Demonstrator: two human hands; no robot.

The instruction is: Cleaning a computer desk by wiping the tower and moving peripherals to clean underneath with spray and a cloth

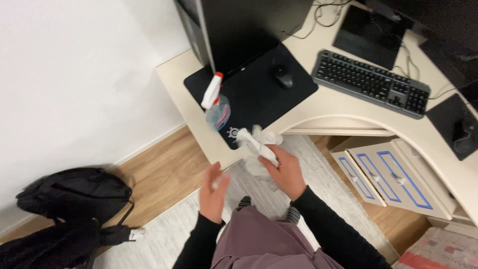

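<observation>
My right hand point(285, 169) is closed around a crumpled white paper towel point(256, 144), which bunches up above my fingers and hangs a little below my palm, held just off the front edge of the cream, curved wooden table point(343, 107). My left hand point(214, 192) is beside it, lower and to the left, open with the fingers loosely spread and holding nothing, though it is blurred. Both of my forearms are in black sleeves point(326, 224), and below them I see the mauve fabric over my lap point(259, 239). Just beyond the towel, near the table's front corner, stands a clear plastic spray bottle with a white trigger head and an orange nozzle tip point(216, 102), resting on the edge of a large black desk mat point(259, 89). A black computer mouse point(283, 75) lies further in on that mat, and a black computer tower point(239, 30) rises behind it. To the right sits a black keyboard with grey sides point(371, 82), and beyond it another small black mat with a second mouse point(460, 129). Under the table is a cream drawer unit with blue-outlined fronts point(388, 177). On the wooden floor to my left, against the white wall, lies a black backpack point(72, 204), and a pale grey rug point(169, 229) lies beneath me.
</observation>
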